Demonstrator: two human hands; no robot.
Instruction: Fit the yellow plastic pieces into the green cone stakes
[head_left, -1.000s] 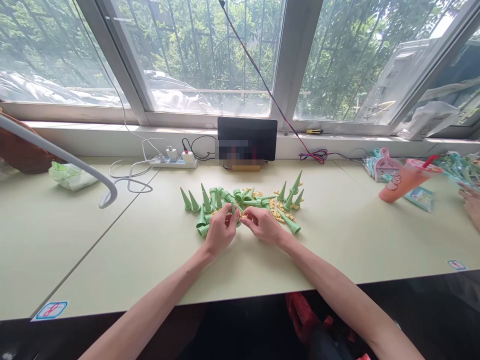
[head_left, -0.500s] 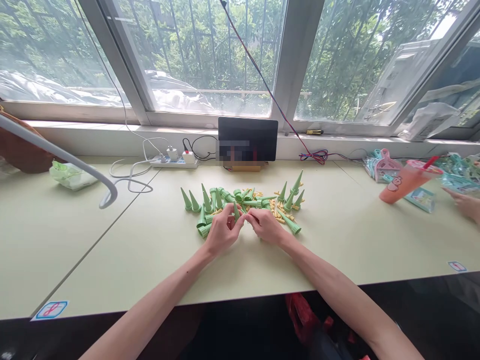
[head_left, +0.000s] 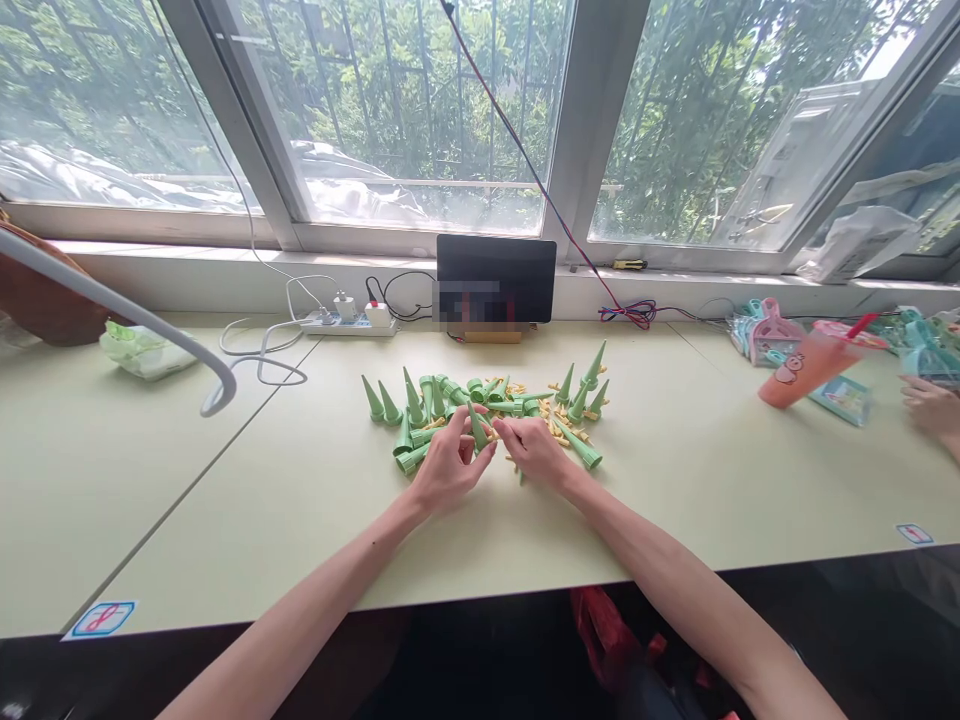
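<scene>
Shifted slightly rightward, left hand (head_left: 450, 465) pinches a cone (head_left: 478, 430), best kept steady; right hand (head_left: 537, 450) pinches a yellow piece (head_left: 493, 433).

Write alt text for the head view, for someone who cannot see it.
Left hand holding a green cone, right hand pinching a small yellow piece beside it, over a pale table. More green cones lie or stand beyond, with scattered yellow pieces, before a dark screen.

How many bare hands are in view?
3: the left hand, holding a green pointed plastic cone; the right hand beside it, pinching a small yellow piece; and another person's hand at the right edge. That person's other hand is out of view.
</scene>
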